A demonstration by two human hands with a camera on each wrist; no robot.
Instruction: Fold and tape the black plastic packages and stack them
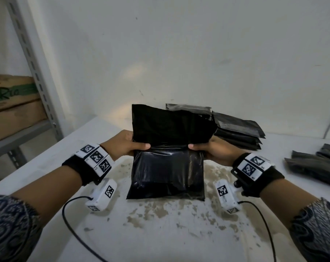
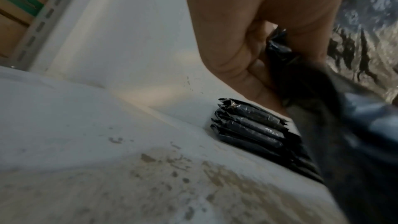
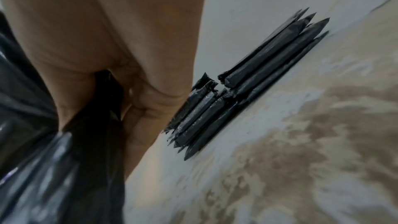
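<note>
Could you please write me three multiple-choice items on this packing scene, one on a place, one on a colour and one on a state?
1. Where does the stack of folded black plastic packages lie?
A. On the white table by the back wall, behind the held package
B. On the metal shelf
C. In the person's lap

2. What colour is the glossy plastic package being held?
A. White
B. Black
C. Green

3. How does that package's top flap stand?
A. Taped down flat
C. Torn off
B. Raised upright, not yet folded down

Answers: 1 A, the head view shows the stack on the table against the wall. 2 B, the plastic is shiny black. 3 B, the left hand and right hand pinch the package's sides at the crease, thumbs on top, with the flap standing up.
</note>
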